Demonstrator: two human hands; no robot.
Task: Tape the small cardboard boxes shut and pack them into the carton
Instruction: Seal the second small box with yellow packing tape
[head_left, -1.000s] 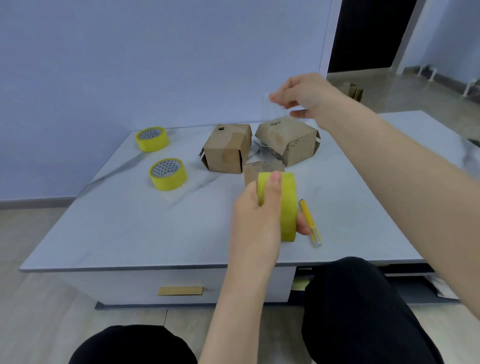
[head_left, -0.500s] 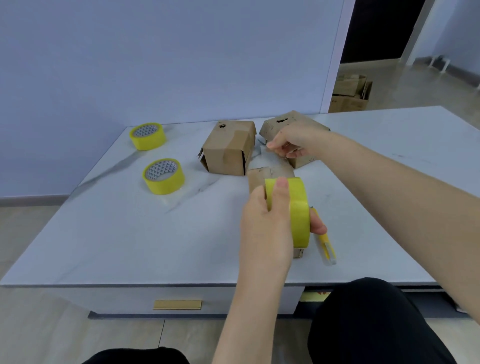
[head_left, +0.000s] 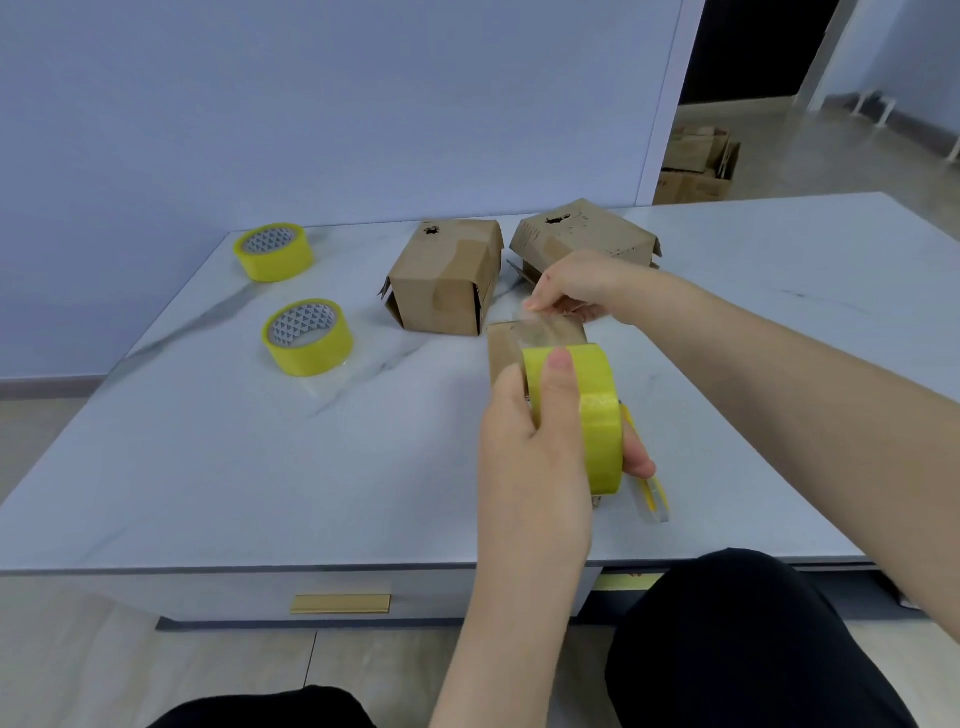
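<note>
Lower now, the right hand (head_left: 576, 283) pinches the clear tape end (head_left: 545, 328) over the small box (head_left: 505, 349). The left hand (head_left: 530, 452) grips the yellow tape roll (head_left: 600, 415).

Yellow tape roll (head_left: 597, 410), strip (head_left: 551, 332) stretched over nearest brown box (head_left: 503, 349).

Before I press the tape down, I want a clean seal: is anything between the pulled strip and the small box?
Nothing visible. The strip runs from the roll in the left hand to the pinching right hand, directly over the small box; the yellow cutter lies nearer, aside.
</note>
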